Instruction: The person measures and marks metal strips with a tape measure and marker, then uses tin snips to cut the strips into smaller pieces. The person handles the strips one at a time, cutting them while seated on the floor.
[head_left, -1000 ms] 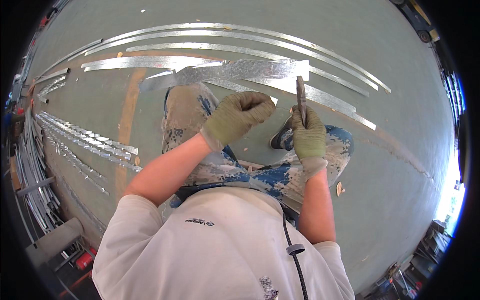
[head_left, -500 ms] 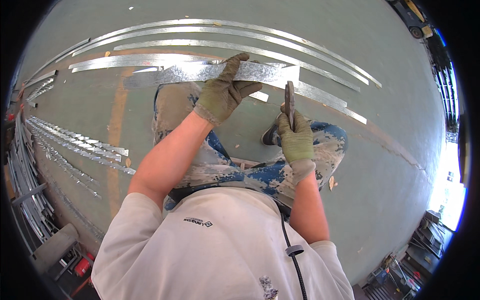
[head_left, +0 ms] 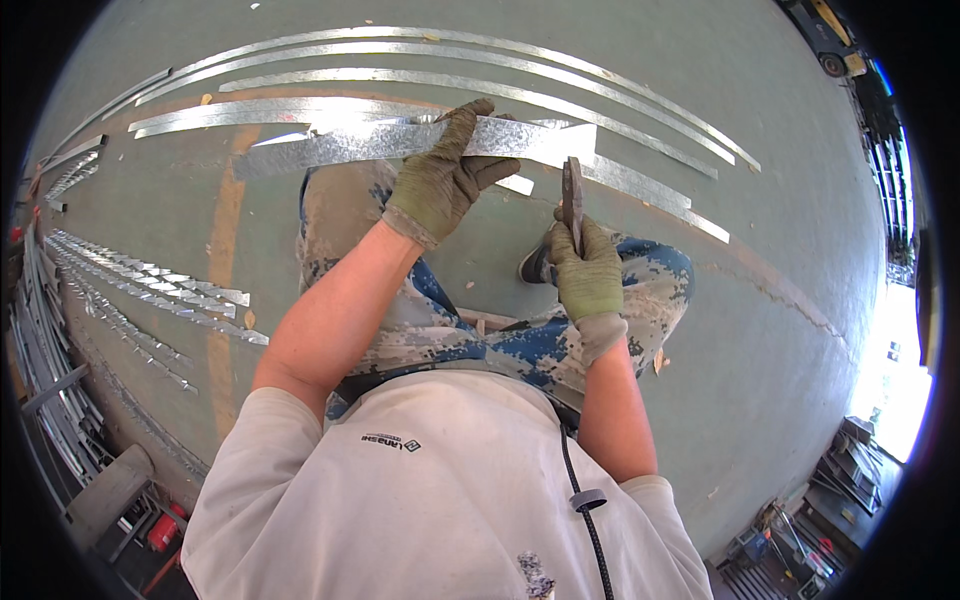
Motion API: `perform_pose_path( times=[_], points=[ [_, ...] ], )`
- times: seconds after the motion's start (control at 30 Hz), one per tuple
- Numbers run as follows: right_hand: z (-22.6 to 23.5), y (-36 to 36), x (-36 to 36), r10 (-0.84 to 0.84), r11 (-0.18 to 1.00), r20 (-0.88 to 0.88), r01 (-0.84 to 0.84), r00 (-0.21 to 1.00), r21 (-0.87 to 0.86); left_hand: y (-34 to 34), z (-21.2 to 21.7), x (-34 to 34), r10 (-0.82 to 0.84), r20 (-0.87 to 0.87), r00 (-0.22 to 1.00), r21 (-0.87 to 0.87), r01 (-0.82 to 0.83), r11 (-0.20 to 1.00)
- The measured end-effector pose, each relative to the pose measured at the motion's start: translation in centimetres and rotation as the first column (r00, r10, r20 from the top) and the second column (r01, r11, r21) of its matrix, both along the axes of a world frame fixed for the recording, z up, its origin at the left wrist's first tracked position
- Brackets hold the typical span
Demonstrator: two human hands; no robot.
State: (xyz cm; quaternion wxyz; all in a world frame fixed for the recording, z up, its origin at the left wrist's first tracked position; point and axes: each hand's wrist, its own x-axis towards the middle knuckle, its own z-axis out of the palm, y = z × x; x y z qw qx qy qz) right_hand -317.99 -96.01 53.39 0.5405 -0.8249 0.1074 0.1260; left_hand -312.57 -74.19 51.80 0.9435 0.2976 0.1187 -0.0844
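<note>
A shiny galvanized metal strip [head_left: 340,147] lies roughly level across my left hand [head_left: 445,185], which wears a green work glove. Its fingers and thumb wrap the strip right of its middle. My right hand [head_left: 590,270], gloved too, is closed round a dark plier-like tool [head_left: 572,190], seen nearly edge-on. The tool's tip points away from me and sits at the near edge of the strip's right end. Whether its jaws touch or grip the metal, I cannot tell. The tool's handles are mostly hidden in the glove.
Several long metal strips [head_left: 480,88] lie on the green floor beyond my hands. Zigzag-cut strips [head_left: 150,270] lie at the left, beside a stack of metal lengths [head_left: 60,370]. A wheeled machine [head_left: 830,45] stands far right; metal stock [head_left: 850,490] is piled at the lower right.
Both hands, with the strip and the tool, have shifted very slightly left and away from me. The strip has turned a little, and its left part shows duller. Both grips stay the same.
</note>
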Motion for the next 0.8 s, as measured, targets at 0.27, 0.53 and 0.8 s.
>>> perform_pose_path(
  times=[0.27, 0.53, 0.8],
  points=[
    [-0.8, -0.4, 0.2, 0.048, 0.993, -0.018, -0.049, 0.999, -0.107, 0.1, -0.5, 0.0, 0.009, 0.053, 0.999, -0.043, -0.007, 0.999],
    [-0.2, -0.2, 0.0, 0.041, 0.992, -0.031, -0.044, 0.999, -0.118, 0.1, -0.5, -0.1, 0.011, 0.020, 1.000, -0.025, -0.010, 1.000],
    [-0.3, -0.2, 0.0, 0.019, 0.997, -0.053, -0.023, 0.998, -0.071, 0.4, -0.8, 0.0, -0.007, 0.070, 0.998, -0.060, 0.011, 0.998]
  ],
)
